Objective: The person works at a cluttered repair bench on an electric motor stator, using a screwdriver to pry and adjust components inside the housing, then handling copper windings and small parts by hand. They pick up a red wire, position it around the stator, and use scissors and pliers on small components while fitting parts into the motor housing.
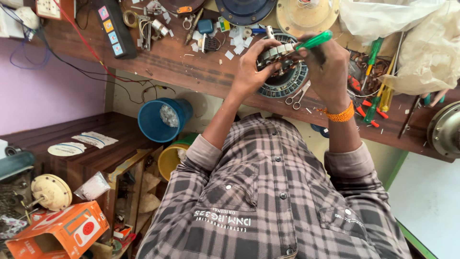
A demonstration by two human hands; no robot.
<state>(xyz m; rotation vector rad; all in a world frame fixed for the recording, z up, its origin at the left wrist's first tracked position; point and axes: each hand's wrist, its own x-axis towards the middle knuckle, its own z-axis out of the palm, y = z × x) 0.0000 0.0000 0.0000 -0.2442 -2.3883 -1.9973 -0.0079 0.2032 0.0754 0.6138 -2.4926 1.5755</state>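
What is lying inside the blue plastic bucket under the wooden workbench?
Inside the blue plastic bucket, a crumpled clear plastic bag lies against the inner wall. The bag and the bucket's shadowed depth cover anything below it.

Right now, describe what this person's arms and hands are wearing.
Both hands are bare, no gloves. The sleeves of a grey and white plaid shirt with snap buttons are rolled up near the elbows. An orange thread band circles the wrist of the right hand. The left hand shows no band or watch.

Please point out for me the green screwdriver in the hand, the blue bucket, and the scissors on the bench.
green screwdriver (315, 40), head view: middle of its translucent green handle.
blue bucket (152, 125), head view: inner blue wall, left side.
scissors (298, 96), head view: where the two handle arms meet.
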